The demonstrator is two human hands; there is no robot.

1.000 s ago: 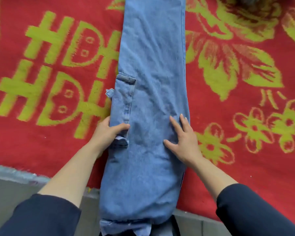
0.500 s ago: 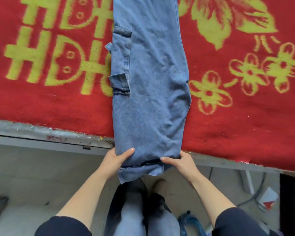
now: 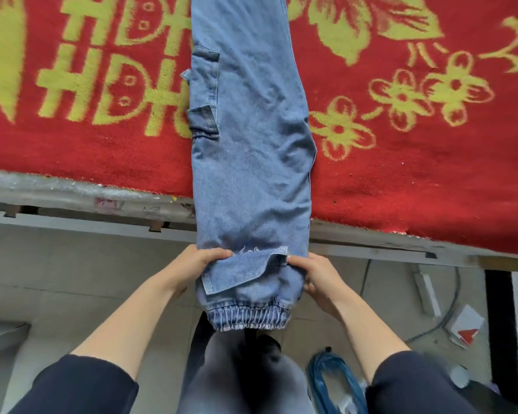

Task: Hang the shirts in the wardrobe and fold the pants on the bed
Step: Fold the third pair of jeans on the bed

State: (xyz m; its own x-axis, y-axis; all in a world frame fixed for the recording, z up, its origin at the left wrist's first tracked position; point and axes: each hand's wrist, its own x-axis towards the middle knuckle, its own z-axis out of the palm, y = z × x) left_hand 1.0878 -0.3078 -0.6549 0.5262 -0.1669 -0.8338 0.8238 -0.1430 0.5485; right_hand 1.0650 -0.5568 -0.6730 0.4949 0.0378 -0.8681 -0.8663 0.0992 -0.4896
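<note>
I saw the blue pants [image 3: 251, 144] lying long and straight on the red bed cover [image 3: 416, 189]. They looked folded leg on leg. The end with the stretchy cuff [image 3: 248, 316] hung off the bed, over the floor. The left hand [image 3: 199, 264] gripped the left side of that end, fingers curled over the cloth. The right hand [image 3: 316, 274] pinched the right side, fingers bent round the edge. I judged the pants thick, soft and a bit heavy, floppy but not slippery, and hard to hurt. I thought the two side edges near the cuff were the best places to hold, so the end would lift flat.
</note>
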